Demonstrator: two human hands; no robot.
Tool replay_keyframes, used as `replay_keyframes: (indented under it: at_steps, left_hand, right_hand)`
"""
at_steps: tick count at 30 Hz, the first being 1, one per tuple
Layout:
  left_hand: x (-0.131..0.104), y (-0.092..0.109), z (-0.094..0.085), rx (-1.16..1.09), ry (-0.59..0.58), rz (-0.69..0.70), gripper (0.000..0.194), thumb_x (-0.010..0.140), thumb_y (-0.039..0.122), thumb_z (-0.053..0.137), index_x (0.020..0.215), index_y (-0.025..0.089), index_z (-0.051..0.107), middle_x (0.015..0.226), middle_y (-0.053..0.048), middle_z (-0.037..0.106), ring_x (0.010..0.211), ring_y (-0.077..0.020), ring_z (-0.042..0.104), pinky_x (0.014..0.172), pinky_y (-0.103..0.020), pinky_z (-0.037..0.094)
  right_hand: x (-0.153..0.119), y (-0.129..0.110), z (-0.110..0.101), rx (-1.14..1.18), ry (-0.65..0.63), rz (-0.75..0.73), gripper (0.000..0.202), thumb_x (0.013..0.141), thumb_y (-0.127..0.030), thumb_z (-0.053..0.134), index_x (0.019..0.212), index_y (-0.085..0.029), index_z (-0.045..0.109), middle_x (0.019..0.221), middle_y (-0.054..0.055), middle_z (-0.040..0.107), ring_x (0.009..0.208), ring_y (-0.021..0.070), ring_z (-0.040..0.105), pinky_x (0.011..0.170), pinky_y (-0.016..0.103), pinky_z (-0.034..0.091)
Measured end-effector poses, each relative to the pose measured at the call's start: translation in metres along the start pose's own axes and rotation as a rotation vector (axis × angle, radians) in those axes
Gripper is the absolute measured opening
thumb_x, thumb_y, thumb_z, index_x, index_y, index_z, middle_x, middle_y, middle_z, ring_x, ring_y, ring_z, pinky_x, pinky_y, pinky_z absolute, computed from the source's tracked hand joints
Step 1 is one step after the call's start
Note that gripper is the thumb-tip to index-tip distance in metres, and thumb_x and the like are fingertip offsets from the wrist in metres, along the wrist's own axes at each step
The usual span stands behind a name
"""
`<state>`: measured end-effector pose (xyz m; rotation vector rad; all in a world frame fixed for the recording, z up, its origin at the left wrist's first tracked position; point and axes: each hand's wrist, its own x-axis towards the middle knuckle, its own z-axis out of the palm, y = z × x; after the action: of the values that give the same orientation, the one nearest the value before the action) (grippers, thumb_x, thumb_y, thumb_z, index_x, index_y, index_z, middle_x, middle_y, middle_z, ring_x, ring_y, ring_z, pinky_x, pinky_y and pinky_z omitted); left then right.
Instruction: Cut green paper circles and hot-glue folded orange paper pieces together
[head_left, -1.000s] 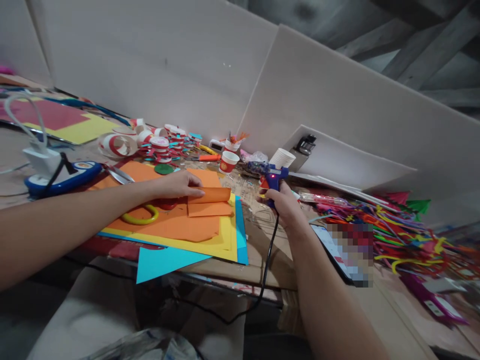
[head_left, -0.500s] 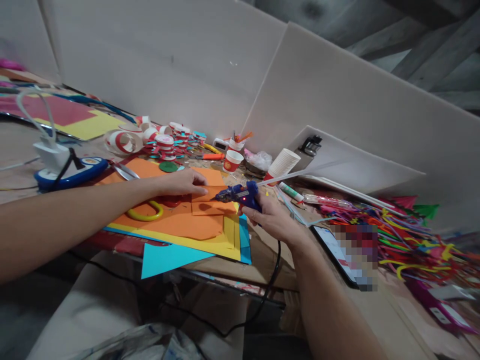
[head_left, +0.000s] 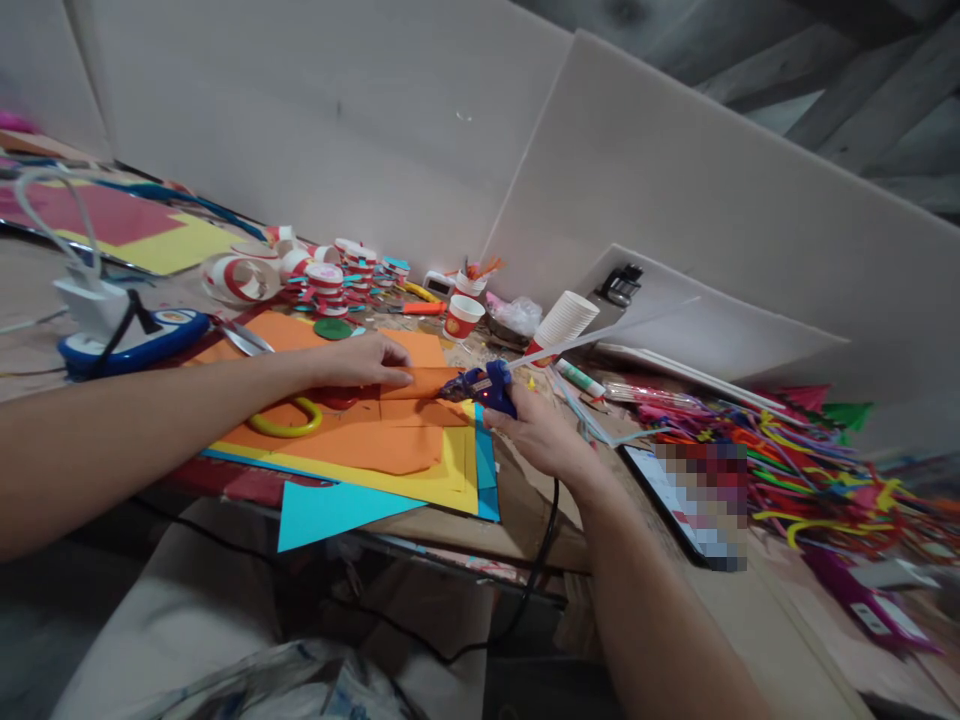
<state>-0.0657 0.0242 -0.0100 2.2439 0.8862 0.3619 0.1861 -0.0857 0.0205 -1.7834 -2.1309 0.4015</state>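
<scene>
My right hand (head_left: 536,425) is wrapped round a blue glue gun (head_left: 487,387) with a long clear glue stick in its back. Its nozzle points left, at or just above a folded orange paper piece (head_left: 420,384). The fingers of my left hand (head_left: 375,362) pinch the left end of that piece. Beneath lie larger orange paper (head_left: 375,447), yellow sheets (head_left: 457,480) and blue sheets (head_left: 487,480). Yellow-handled scissors (head_left: 289,420) rest on the orange paper under my left forearm.
Behind are decorated paper-cup pieces (head_left: 326,285), a single cup (head_left: 463,318) and stacked cups (head_left: 566,322). A power strip (head_left: 135,345) lies left. At right are a phone (head_left: 679,510) and colourful pipe cleaners (head_left: 810,470). A black cord (head_left: 551,525) hangs over the table edge.
The glue gun's nozzle has shifted slightly right along the orange piece, whose upper part now looks more raised. My left hand keeps its pinch. The whole view has shifted a little.
</scene>
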Motion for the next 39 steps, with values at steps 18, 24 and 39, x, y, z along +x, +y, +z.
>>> replay_keyframes:
  at_steps: [18,24,39]
  left_hand:
    - [0.001,-0.002,0.0,0.02,0.013,-0.006,0.026,0.078,0.041,0.058,0.075,0.015,0.063,0.062,0.001,0.056,0.054,-0.0104,0.048,0.049,-0.02,0.033]
    - [0.002,-0.004,-0.001,0.036,0.02,0.028,0.027,0.078,0.041,0.058,0.068,0.016,0.059,0.059,0.001,0.052,0.054,-0.0101,0.047,0.05,-0.021,0.032]
    - [0.001,-0.004,-0.004,-0.007,-0.012,0.016,0.03,0.079,0.045,0.057,0.077,0.016,0.066,0.058,0.002,0.052,0.051,-0.0098,0.045,0.049,-0.022,0.028]
  right_hand:
    - [-0.002,0.007,-0.008,-0.171,0.036,0.063,0.018,0.087,-0.03,0.052,0.1,-0.018,0.058,0.096,0.009,0.065,0.082,0.023,0.057,0.069,0.032,0.041]
    - [-0.001,0.001,-0.003,-0.079,0.018,0.026,0.015,0.087,-0.03,0.054,0.096,-0.018,0.059,0.1,0.009,0.066,0.087,0.0221,0.058,0.075,0.032,0.042]
    - [0.002,-0.024,0.018,0.127,-0.023,0.007,0.022,0.086,-0.03,0.057,0.105,-0.019,0.058,0.107,0.009,0.067,0.095,0.0237,0.061,0.082,0.036,0.047]
